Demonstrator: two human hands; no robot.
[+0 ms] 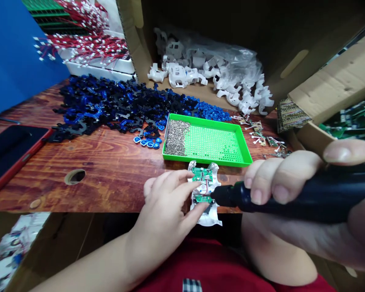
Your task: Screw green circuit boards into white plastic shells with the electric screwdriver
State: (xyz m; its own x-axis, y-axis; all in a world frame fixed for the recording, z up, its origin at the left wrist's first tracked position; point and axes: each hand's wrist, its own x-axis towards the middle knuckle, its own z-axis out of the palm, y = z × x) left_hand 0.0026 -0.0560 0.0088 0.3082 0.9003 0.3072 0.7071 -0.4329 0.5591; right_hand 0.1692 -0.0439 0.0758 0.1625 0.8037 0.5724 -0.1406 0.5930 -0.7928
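A white plastic shell (209, 219) lies at the table's front edge, partly overhanging it. Two green circuit boards sit in it, an upper board (197, 175) and a lower board (203, 198), with a thin cable between them. My left hand (167, 202) grips the shell from the left, fingers and thumb bent over its boards. In my right hand (287, 178) is a black electric screwdriver (310, 194), fingers wrapped round its body. Its tip points left and meets the right side of the lower board; the exact contact point is hidden.
Behind the shell stands a green tray (246, 158) with small screws (177, 138). Blue and black plastic parts (109, 103) are heaped at back left. White shells (182, 75) fill a cardboard box (316, 81). A phone (15, 150) lies left, near a table hole (75, 177).
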